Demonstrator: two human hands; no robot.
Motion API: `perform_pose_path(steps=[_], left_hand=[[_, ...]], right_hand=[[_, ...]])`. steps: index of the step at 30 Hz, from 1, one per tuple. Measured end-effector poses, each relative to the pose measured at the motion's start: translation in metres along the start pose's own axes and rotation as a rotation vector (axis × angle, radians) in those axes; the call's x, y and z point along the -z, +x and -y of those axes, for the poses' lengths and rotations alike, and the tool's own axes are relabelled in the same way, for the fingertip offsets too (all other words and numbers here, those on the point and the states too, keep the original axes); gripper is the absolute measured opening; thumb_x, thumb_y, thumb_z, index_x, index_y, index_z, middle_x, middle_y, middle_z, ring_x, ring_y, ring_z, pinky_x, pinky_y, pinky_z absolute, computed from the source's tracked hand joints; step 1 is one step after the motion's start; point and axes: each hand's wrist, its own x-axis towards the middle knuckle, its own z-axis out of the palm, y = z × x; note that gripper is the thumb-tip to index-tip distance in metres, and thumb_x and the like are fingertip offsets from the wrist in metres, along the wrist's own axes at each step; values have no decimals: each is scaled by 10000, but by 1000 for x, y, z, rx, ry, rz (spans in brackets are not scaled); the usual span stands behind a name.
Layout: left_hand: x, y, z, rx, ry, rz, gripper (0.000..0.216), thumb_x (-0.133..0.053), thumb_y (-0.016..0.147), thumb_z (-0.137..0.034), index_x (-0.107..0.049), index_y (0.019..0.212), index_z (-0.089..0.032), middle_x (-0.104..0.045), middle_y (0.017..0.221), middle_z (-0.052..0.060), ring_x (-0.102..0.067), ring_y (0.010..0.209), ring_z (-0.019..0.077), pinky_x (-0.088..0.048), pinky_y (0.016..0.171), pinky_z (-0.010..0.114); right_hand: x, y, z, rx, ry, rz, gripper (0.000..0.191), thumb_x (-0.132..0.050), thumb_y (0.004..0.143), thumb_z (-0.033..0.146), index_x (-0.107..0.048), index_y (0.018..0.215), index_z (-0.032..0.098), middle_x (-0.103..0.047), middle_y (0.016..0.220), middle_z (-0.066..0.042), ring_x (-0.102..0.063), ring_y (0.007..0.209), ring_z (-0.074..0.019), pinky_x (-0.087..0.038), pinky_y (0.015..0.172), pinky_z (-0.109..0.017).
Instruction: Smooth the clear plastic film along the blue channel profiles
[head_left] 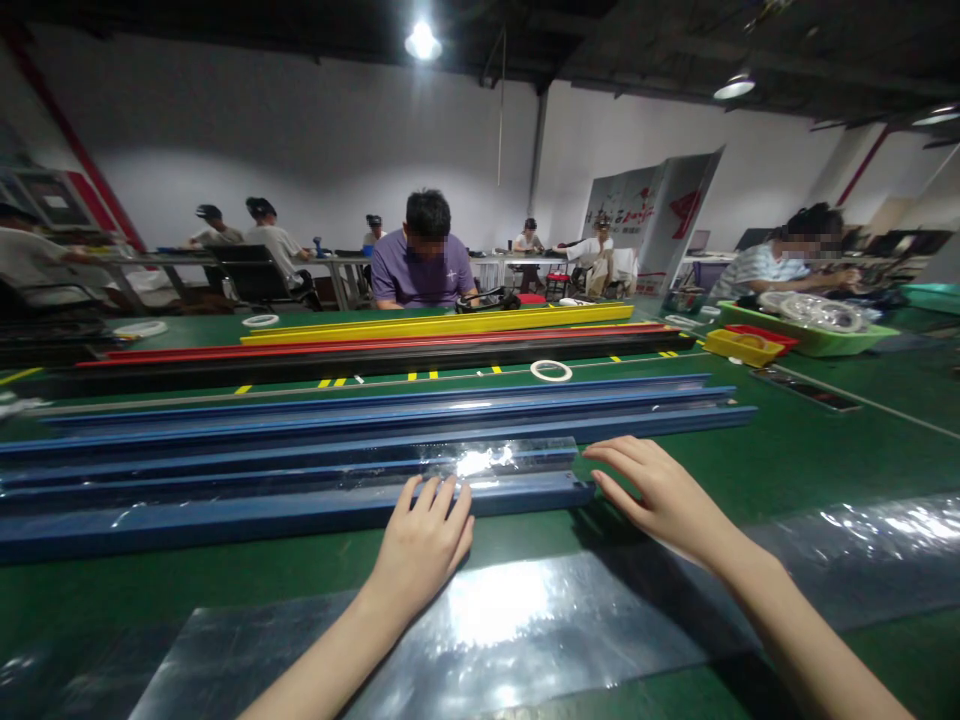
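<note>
My left hand (pixel 426 530) rests with its fingers apart on the near edge of a long blue channel strip (pixel 285 510). A clear plastic film (pixel 517 455) lies over that strip and reflects the lamp light. Just off the strip's right end hovers my right hand (pixel 652 485), its fingers stretched toward the corner and nothing visible in them. Whether its fingertips touch the film, I cannot tell. Nearer to me, beneath my forearms, a wide clear plastic sheet (pixel 585 620) is spread on the green table.
More blue strips (pixel 390 415) lie behind, then black, red and yellow strips (pixel 450 322). A white ring (pixel 551 371) sits between them. At right are a phone (pixel 806 390), a yellow tray (pixel 742 347) and a green basket (pixel 832 342). A person in purple (pixel 424 265) sits opposite.
</note>
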Motion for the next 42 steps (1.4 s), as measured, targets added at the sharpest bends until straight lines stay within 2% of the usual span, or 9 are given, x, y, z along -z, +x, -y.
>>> perform_pose_path(steps=[6,10,14,21,26,31,42], left_hand=[[5,11,0,27,-32,76,233,-439,800,-306,-577,909,-153,-605,902,77,-527,848,214,-360,810,378],[0,18,1,-17,-79,130,250,-439,807,-330,-555,944,-155,-579,942,82,-509,858,212,-387,732,340],[-8,23,0,-40,-97,146,241,-443,812,-337,-545,938,-159,-570,913,71,-503,831,202,-390,677,311],[-18,25,-3,-54,-94,37,198,-489,789,-312,-559,884,-153,-583,865,68,-509,788,197,-392,634,302],[-21,18,-6,-39,-93,-64,198,-493,791,-276,-567,918,-143,-604,897,61,-513,833,202,-396,690,314],[-20,16,-9,-11,-94,-95,196,-492,799,-263,-573,921,-134,-619,897,54,-525,837,192,-393,712,312],[-17,18,-8,-43,-59,-110,133,-459,821,-199,-572,863,-142,-612,791,37,-520,706,150,-367,621,276]], right_hand=[[-15,-5,-21,-21,186,149,293,-426,817,373,-546,1028,207,-580,1039,-69,-517,975,-185,-419,845,-344],[-28,-4,-25,-48,315,155,350,-468,788,416,-550,1059,211,-556,1106,-73,-501,1032,-190,-405,886,-333],[-38,-6,-24,-56,349,144,363,-476,787,407,-556,1088,219,-541,1149,-78,-487,1066,-199,-391,916,-351],[-50,-18,-23,-34,310,43,294,-396,848,291,-550,1092,232,-550,1154,-60,-499,1062,-173,-420,902,-369],[-56,-21,-20,-24,296,-30,284,-401,846,247,-545,1089,226,-568,1130,-61,-509,1055,-174,-440,887,-360],[-61,-24,-20,-44,323,-65,263,-416,837,233,-554,1060,206,-576,1121,-62,-515,1050,-168,-440,893,-335],[-59,-24,-19,-125,394,-87,245,-446,819,261,-581,1018,214,-620,1046,-44,-564,980,-176,-475,850,-337]])
